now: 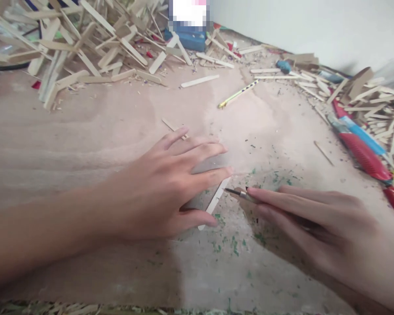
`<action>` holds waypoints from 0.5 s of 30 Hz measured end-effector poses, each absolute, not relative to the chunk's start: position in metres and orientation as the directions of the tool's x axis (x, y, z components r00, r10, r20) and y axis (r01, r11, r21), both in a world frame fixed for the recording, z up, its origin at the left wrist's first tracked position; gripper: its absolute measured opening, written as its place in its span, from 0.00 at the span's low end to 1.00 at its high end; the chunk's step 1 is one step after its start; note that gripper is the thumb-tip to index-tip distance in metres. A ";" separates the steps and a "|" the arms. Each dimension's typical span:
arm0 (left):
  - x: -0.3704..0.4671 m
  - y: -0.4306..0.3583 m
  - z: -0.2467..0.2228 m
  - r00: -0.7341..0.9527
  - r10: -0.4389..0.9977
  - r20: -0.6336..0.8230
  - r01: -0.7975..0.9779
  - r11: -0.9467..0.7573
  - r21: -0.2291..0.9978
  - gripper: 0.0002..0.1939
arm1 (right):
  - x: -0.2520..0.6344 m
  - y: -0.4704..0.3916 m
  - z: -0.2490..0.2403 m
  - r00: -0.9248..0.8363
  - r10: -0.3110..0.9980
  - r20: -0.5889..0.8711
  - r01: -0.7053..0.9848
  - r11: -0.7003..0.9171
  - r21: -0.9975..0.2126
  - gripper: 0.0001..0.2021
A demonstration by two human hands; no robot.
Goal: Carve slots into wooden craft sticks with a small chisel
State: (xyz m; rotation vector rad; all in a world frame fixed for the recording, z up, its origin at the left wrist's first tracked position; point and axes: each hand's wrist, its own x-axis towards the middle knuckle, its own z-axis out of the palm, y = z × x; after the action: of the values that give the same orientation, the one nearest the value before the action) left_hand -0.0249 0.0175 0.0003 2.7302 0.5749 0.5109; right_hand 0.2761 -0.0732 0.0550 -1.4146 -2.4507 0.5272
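A pale wooden stick [217, 197] with small notches in its edge lies slanted on the wooden table. My left hand [164, 183] is spread over the table, its thumb and index finger touching the two ends of the stick; the hand grips nothing. From the right, my right hand [318, 232] pinches a slim knife-like tool [243, 195] between thumb and fingers. The tool's dark tip is at the stick's notched right edge. Green shavings [234, 247] are scattered beside the stick.
Piles of wooden sticks [95, 39] fill the back left and right edge. A yellow pencil [238, 94] lies beyond my hands. Red-handled pliers [361, 155] rest at the right, and a blue block [192, 40] stands at the back.
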 end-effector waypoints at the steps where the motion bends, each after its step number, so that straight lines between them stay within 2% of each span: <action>1: -0.025 0.019 0.002 0.853 0.432 0.293 0.320 -0.876 0.361 0.24 | 0.277 -0.072 0.055 -0.484 0.874 0.048 0.779 0.455 -0.432 0.13; 4: -0.026 0.021 0.008 0.855 0.433 0.284 0.306 -0.865 0.397 0.10 | 0.278 -0.070 0.050 -0.491 0.867 0.084 0.754 0.471 -0.459 0.14; 7: -0.025 0.019 0.013 0.854 0.442 0.275 0.302 -0.851 0.430 0.12 | 0.277 -0.069 0.041 -0.505 0.854 0.127 0.711 0.496 -0.498 0.16; 10: -0.023 0.014 0.016 0.842 0.452 0.296 0.314 -0.855 0.413 0.13 | 0.278 -0.069 0.035 -0.497 0.855 0.149 0.698 0.496 -0.517 0.16; 15: -0.021 0.009 0.023 0.870 0.432 0.239 0.337 -0.874 0.350 0.11 | 0.282 -0.066 0.041 -0.432 0.895 0.113 0.736 0.422 -0.530 0.15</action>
State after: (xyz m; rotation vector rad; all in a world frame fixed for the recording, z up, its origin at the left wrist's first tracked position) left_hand -0.0211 0.0095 0.0234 2.7436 0.5780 0.4498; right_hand 0.2815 -0.0660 0.0408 -1.3939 -2.3025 0.5773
